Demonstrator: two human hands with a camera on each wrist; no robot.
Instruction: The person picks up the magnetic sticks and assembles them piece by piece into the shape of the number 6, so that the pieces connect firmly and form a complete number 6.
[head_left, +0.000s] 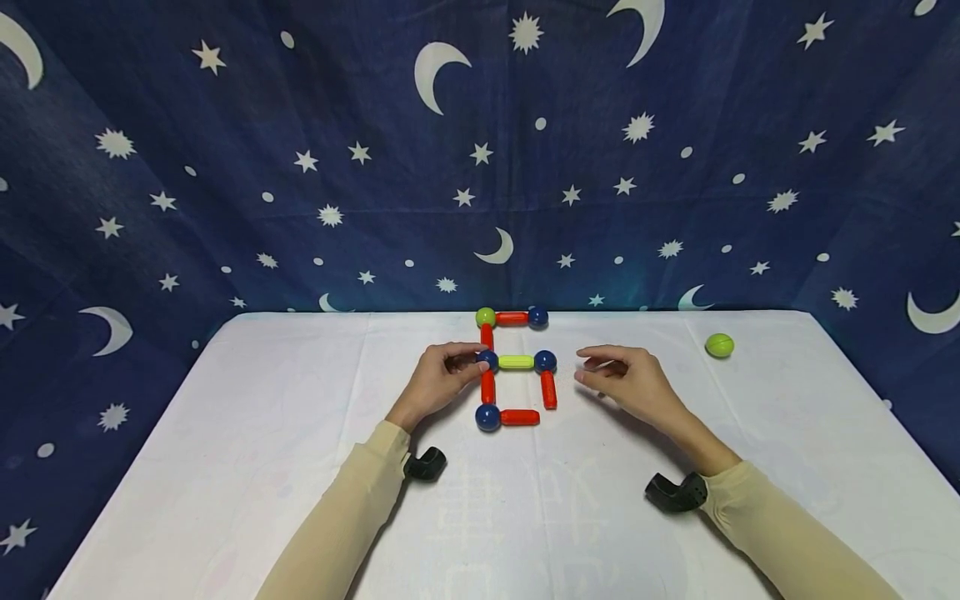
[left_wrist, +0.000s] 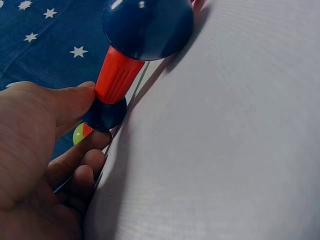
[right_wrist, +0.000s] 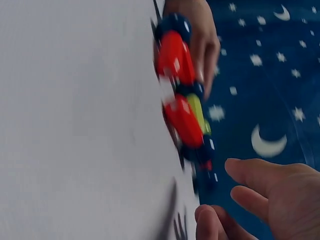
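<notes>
My left hand [head_left: 441,379] pinches a blue ball [head_left: 489,359] at the left middle of a figure of balls and rods on the table. In the left wrist view the thumb and fingertips lie on either side of that ball [left_wrist: 106,116]. A yellow-green rod [head_left: 516,362] links it to another blue ball [head_left: 545,361], from which a red rod [head_left: 549,390] points toward me. The lower blue ball [head_left: 487,417] bears a red rod [head_left: 520,417] pointing right. Up top are a green ball [head_left: 486,317] and a blue ball [head_left: 537,317]. My right hand [head_left: 628,382], holding nothing, hovers right of the figure with fingers loosely bent.
A loose green ball [head_left: 719,346] lies at the back right of the white-covered table [head_left: 225,467]. Behind the table's far edge hangs a dark blue cloth [head_left: 360,200] with moons and stars. Each wrist wears a black camera mount [head_left: 677,492].
</notes>
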